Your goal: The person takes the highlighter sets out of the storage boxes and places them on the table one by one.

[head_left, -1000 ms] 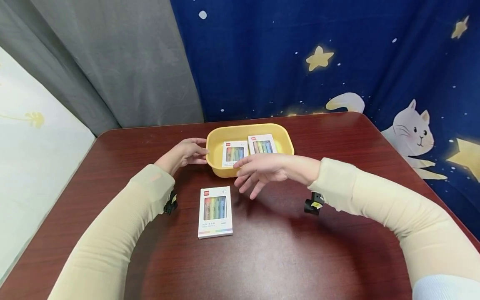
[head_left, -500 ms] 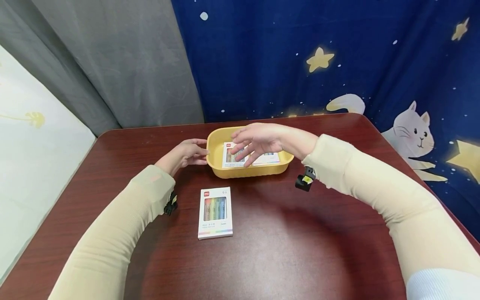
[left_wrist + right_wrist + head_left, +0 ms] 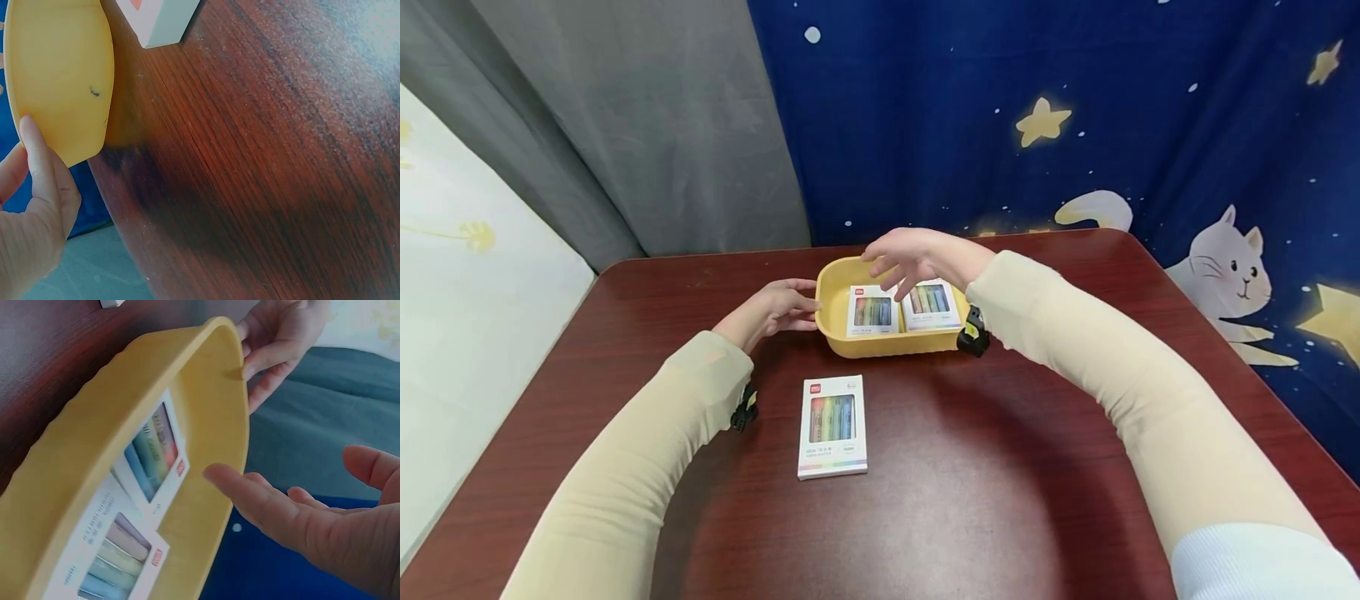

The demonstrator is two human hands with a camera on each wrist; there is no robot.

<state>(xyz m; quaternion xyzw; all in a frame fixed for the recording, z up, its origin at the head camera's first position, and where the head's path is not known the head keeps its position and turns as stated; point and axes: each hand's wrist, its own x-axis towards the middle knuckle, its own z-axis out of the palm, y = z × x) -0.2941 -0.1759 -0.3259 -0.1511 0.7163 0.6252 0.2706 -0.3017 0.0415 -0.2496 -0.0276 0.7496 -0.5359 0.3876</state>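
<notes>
A shallow yellow plastic basin stands toward the far edge of the table. Two white windowed boxes of highlighters, the left box and the right box, lie side by side inside it. My left hand holds the basin's left end, its fingertips at the rim in the left wrist view. Above the basin hovers my right hand, fingers spread and loosely bent, holding nothing; the right wrist view shows its fingers over the far rim. A third box of highlighters lies face up on the table, in front of the basin.
The dark red wooden table stretches toward me. Behind its far edge hang a grey curtain and a blue curtain with stars and a cat. A white panel borders the left side.
My right hand has moved from in front of the basin up and back over it, its fingers staying loose. The left hand, basin and boxes stay in place.
</notes>
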